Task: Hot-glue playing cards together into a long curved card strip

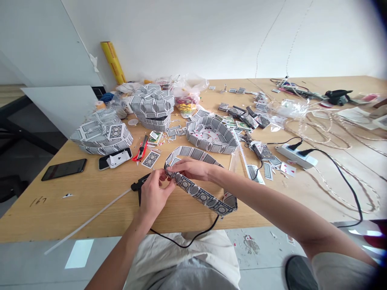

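Note:
A curved band of joined playing cards (201, 196) stands on edge near the table's front, bent into a loop. My left hand (155, 191) pinches its left end from the near side. My right hand (190, 169) grips the same end, its fingers over the top edge and partly inside the loop. Just behind my left hand lies a black glue gun (139, 184) with a long white glue stick (87, 221) in it. Beyond the loop sits an open card-built tray (211, 135). A red cutter (141, 150) and a loose card (151, 159) lie to the left.
Card-built boxes (152, 102) and a lidded one (102, 135) stand back left. A phone (64, 169) lies at the left. Card packs (248, 119) are scattered behind. At right are a power strip (298, 156) and a black cable (341, 179); another cable hangs over the front edge.

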Tool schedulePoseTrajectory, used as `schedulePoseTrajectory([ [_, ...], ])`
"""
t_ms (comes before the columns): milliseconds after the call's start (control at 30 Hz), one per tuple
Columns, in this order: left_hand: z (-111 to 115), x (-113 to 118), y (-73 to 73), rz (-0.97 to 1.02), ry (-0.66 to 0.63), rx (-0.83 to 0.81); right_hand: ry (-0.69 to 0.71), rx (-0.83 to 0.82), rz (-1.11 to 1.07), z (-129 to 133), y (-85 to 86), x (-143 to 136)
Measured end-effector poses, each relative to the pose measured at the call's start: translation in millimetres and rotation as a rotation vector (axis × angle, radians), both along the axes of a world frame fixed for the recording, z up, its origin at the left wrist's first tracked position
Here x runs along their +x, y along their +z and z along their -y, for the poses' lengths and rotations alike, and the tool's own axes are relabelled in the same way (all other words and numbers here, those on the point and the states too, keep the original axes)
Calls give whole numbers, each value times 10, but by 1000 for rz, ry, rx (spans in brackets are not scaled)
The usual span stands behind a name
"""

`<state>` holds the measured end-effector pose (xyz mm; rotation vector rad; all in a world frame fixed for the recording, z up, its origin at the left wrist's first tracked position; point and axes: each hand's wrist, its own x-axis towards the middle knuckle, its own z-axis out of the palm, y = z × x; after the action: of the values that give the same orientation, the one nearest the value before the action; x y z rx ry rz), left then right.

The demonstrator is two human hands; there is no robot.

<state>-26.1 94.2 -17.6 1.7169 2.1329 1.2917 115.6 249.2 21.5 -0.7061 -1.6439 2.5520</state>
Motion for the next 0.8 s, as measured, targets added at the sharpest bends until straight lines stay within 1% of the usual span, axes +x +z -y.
schedulePoseTrajectory([
  [100, -9, -3, -31, -3, -4, 21, 8, -22, -31, -5, -19, -2],
  [233, 2, 6, -44, 56, -42, 24, -12, -17, 1, -23, -30, 5],
  [367, 20, 35, -52, 268, -97, -16, -27, -13, 10, -34, -43, 8],
  [433, 18, 50, -63, 384, -98, -34, -36, -11, 20, -27, -40, 3],
  [500, 9, 64, -69, 447, -80, -39, -46, -9, 21, -14, -25, -1],
  [667, -9, 104, -44, 456, -22, 1, -54, -14, 8, 14, 24, -3],
  [800, -3, 130, -30, 423, 7, 13, -48, -24, -15, 7, 8, 1],
])
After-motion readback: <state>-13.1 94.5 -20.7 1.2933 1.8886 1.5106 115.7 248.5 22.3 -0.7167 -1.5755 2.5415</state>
